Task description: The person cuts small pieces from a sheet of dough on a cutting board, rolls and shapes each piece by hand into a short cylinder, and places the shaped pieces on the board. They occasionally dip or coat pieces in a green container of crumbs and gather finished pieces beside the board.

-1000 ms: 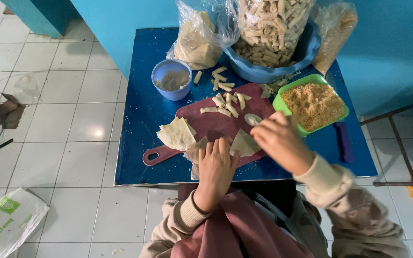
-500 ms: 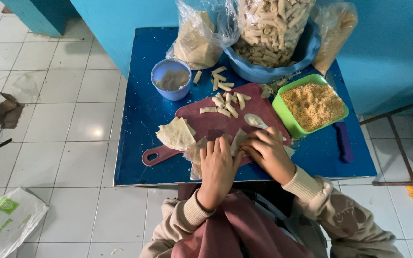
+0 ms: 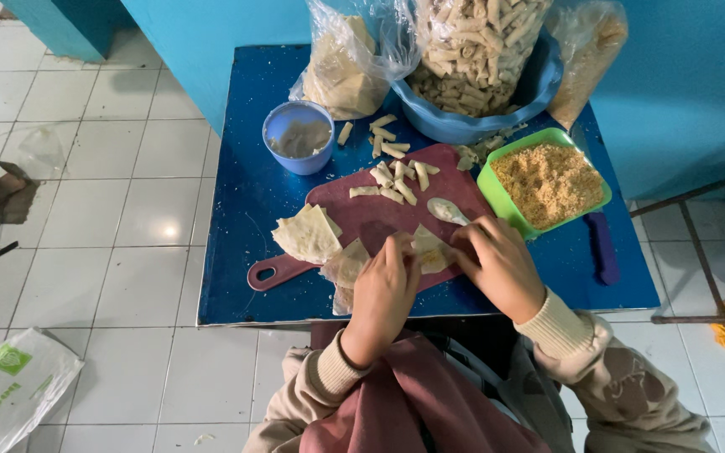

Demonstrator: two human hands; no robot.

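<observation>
A seated person's left hand (image 3: 382,294) and right hand (image 3: 497,267) meet over a pale wrapper sheet (image 3: 430,249) at the near edge of a dark red cutting board (image 3: 362,214), fingers of both pinching and folding it. The board lies on a blue worktop (image 3: 237,218), its handle pointing to 8 o'clock. A stack of wrappers (image 3: 308,235) sits at 10 o'clock from the left hand, finished rolls (image 3: 396,178) at 12 o'clock, a spoon (image 3: 448,210) just beyond the right hand. A green tray of crumbs (image 3: 549,180) stands at 1 o'clock (its rim touching the board). The worktop's left strip and near right corner lie open; tiled floor (image 3: 111,210) surrounds it.
</observation>
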